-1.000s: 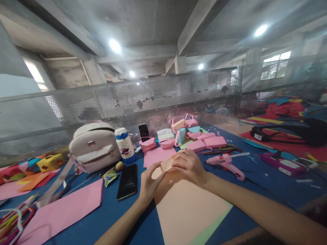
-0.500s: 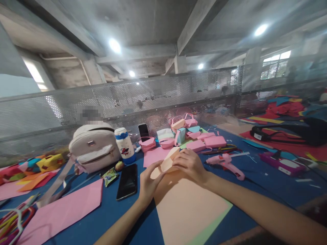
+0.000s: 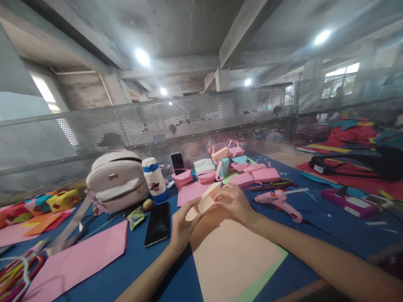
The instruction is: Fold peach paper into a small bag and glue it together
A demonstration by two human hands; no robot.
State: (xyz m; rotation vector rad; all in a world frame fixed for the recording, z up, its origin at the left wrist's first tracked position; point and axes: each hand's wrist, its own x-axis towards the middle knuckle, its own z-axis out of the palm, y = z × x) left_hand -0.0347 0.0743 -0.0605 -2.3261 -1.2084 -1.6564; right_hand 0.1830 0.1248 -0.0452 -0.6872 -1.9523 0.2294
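Observation:
A small folded piece of peach paper (image 3: 206,203) is held up between both hands. My left hand (image 3: 184,222) pinches its left side, thumb in front and fingers behind. On its right edge my right hand (image 3: 234,204) closes with thumb and fingertips, which hide part of the fold. Below the hands lies a large peach sheet (image 3: 236,251), with a green sheet (image 3: 267,274) showing under its right edge. To the right of my right hand a pink glue gun (image 3: 280,203) rests on the blue table (image 3: 321,239).
Pink paper bags (image 3: 242,180) crowd the back. At left are a black phone (image 3: 157,224), a bottle (image 3: 154,180), a white backpack (image 3: 116,180), a pink sheet (image 3: 82,260) and scissors (image 3: 22,268). A purple device (image 3: 349,202) and black headgear (image 3: 346,163) lie right.
My right hand's fingers have shifted slightly on the paper's right edge. My left hand keeps its grip, and the things on the table stay put.

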